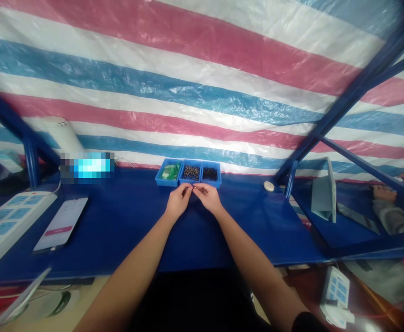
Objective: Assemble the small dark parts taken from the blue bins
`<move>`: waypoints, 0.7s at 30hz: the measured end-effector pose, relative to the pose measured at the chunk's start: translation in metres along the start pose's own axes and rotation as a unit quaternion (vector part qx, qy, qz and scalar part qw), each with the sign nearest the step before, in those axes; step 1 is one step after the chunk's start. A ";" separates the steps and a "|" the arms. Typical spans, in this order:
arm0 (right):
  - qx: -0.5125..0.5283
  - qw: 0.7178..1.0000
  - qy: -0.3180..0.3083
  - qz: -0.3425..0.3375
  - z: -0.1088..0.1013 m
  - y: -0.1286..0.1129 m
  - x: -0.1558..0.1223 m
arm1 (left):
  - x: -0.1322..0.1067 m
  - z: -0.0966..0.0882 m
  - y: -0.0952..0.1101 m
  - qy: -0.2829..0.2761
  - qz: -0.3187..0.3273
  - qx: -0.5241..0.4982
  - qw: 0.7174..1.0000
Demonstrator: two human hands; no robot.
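Observation:
My left hand point(179, 199) and my right hand point(207, 196) meet at their fingertips over the blue tabletop, just in front of three small blue bins. Both pinch, and whatever sits between the fingers is too small to make out. The left bin point(162, 180) holds a green plastic packet point(172, 171). In the middle bin lie many small brass-and-dark metal pieces point(191, 172). Small black pieces point(210, 174) fill the right bin point(217, 183).
A lit phone point(62, 223) and a white power strip point(4, 221) lie at the left. A round whitish object point(269, 186) sits near the right frame post point(290, 180). Beyond it stand a tablet point(329, 189) and a co-worker's sleeved arm point(394, 214). Striped sheeting point(188, 92) hangs behind.

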State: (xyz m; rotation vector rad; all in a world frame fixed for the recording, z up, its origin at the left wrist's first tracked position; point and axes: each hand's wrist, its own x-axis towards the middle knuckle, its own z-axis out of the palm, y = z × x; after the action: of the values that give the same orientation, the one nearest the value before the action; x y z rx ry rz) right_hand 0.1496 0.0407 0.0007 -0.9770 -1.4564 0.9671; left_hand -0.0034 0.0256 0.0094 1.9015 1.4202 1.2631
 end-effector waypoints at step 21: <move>0.003 1.000 -0.003 0.007 0.002 0.000 0.000 | 0.000 -0.001 0.000 -0.017 -0.001 0.000 1.000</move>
State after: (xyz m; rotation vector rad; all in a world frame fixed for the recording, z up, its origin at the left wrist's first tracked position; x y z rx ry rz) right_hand 0.1480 0.0409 0.0005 -0.9816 -1.4535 0.9846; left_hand -0.0043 0.0248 0.0101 1.9128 1.4043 1.2236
